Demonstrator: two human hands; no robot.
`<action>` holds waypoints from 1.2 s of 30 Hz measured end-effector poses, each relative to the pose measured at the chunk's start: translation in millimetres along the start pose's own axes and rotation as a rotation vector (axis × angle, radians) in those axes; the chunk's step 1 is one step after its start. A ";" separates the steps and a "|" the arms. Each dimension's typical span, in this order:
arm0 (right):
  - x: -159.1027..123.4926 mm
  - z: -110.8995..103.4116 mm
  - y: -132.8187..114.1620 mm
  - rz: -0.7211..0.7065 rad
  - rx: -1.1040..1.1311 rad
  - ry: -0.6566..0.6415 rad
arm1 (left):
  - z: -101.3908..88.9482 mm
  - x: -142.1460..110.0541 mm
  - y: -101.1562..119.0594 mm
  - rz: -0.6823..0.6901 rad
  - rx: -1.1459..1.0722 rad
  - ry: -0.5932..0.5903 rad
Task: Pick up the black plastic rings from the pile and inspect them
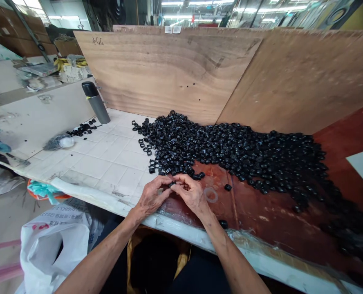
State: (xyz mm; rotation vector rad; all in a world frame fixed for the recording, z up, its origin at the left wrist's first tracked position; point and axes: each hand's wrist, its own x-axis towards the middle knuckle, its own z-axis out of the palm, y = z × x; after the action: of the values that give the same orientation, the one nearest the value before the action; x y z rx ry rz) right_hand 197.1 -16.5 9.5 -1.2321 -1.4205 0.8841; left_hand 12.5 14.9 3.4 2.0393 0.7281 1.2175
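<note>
A big heap of small black rubber rings point(230, 151) spreads across the table from the middle to the right. My left hand point(151, 196) and my right hand point(192, 194) meet at the near edge of the heap, fingertips pinched together on one small black ring point(172, 184). A single loose black ring point(227, 187) and a clear flat washer point(211, 195) lie just right of my right hand.
A dark grey flask point(96, 102) stands at the back left, with a small scatter of black rings point(82, 129) and a clear bag point(59, 142) beside it. Plywood boards point(169, 69) wall the table's back and right. A white plastic bag point(52, 249) hangs below the front edge.
</note>
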 end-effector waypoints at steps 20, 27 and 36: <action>-5.9 2.1 -5.1 -0.109 -0.269 0.021 | 1.3 -0.3 1.6 -0.147 -0.092 -0.013; -5.7 0.1 -8.4 -0.084 -0.332 0.033 | 1.0 -2.7 -2.5 -0.184 -0.080 0.009; -5.7 0.0 -17.3 -0.146 -0.231 0.026 | 2.6 -1.8 -2.9 -0.245 -0.150 0.022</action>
State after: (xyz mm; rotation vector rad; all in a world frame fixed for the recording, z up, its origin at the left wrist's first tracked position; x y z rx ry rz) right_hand 193.0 -25.7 24.7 -1.2849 -1.6033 0.6153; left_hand 13.8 14.7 -0.7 1.7608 0.8433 1.1190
